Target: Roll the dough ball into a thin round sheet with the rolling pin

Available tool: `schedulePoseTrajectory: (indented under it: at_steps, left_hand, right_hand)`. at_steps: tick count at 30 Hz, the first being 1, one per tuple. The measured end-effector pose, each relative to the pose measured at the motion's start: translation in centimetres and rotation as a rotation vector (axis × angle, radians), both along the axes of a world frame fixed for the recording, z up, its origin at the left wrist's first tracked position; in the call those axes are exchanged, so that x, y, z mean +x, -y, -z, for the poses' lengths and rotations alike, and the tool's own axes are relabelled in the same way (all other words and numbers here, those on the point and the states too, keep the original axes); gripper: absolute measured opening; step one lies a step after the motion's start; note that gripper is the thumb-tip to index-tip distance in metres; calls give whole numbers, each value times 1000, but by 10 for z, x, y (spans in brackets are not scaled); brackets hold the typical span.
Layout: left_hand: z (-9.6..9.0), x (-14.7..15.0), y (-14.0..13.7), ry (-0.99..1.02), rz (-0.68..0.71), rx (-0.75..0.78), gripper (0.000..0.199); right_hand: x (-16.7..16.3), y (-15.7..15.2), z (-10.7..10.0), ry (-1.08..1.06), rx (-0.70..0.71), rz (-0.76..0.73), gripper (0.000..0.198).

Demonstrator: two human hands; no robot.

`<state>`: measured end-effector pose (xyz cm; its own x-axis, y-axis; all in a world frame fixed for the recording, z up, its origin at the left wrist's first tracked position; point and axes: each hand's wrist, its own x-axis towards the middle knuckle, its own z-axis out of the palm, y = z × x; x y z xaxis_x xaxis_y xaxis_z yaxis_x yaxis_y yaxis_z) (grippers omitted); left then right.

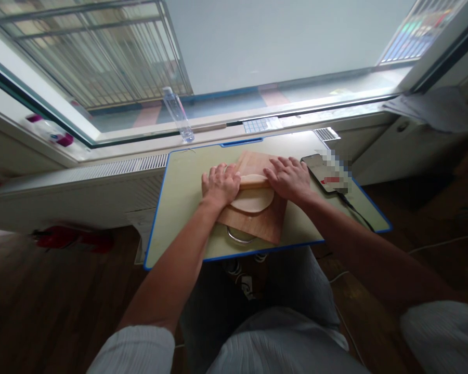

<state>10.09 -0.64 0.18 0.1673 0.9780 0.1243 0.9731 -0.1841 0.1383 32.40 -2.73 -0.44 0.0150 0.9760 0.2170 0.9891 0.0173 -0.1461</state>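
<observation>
A wooden rolling pin (254, 182) lies across a flat round of pale dough (253, 202). My left hand (219, 186) is closed over the pin's left end. Over its right end rests my right hand (289, 179), fingers bent and slightly apart, hiding that end. Beneath the dough is a thin wooden board (257, 226), turned at an angle. A curved metal handle (239, 238) pokes out under the board's near edge.
The board lies on a pale table (179, 208) with blue edging. On its right is a phone (323, 174) with a cable (354, 208). A clear bottle (178, 115) and a keyboard-like object (262, 124) are by the window. A red fire extinguisher (74, 239) lies at left.
</observation>
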Motion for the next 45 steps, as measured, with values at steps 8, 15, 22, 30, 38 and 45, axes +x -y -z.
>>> schedulePoseTrajectory:
  at_steps: [8, 15, 22, 30, 38, 45]
  left_hand:
    - [-12, 2, -8, -5, 11, -109, 56]
    - [-13, 1, -19, -6, 33, -169, 60]
    - [-13, 1, -29, -8, 40, -205, 62]
    - [-9, 0, -41, 7, 43, -207, 62]
    - [-10, 2, -45, 23, 21, -193, 62]
    - [-10, 2, -54, 23, 23, -212, 65]
  right_hand:
    - [4, -11, -3, 9, -61, -9, 68]
    - [5, -19, -4, -9, -85, -33, 67]
    - [8, -27, -7, 20, -117, -120, 62]
    - [13, -39, 0, 31, -110, -126, 64]
    - [17, -49, 0, 8, -115, -164, 62]
    - [19, -53, -6, 59, -185, -221, 57]
